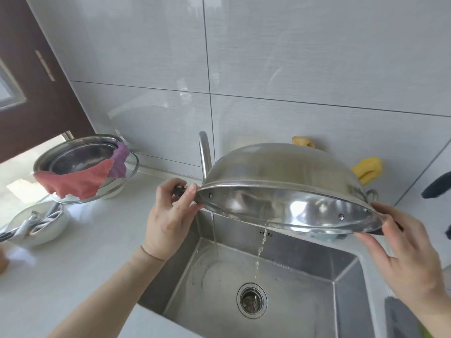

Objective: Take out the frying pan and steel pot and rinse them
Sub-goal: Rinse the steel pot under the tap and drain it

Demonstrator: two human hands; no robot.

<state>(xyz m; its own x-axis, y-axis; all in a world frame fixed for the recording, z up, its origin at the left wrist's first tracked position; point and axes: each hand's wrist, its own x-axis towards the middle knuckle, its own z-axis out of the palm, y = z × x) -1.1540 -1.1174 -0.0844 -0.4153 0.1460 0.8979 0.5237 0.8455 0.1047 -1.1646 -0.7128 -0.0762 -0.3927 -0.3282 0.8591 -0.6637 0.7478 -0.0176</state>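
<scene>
A large steel frying pan (pixel 280 172) hangs tipped almost upside down over the steel sink (pixel 346 272), and water runs off its lower rim into the basin. My left hand (pixel 168 215) grips the dark handle on the pan's left side. My right hand (pixel 405 252) holds the rim and handle on its right side. A thin stream falls from the tap (pixel 204 152) behind the pan. A steel pot (pixel 78 154) stands on the counter at the left, with a pink cloth (pixel 73 182) and a purple cloth (pixel 119 162) draped over its rim.
A glass lid (pixel 117 189) lies under the pot. A white bowl (pixel 56 228) with utensils sits at the counter's left edge. Yellow hooks (pixel 368 169) hang on the tiled wall. The drain strainer (pixel 251 300) is in the basin floor. A dark cloth (pixel 400 318) lies at the sink's right.
</scene>
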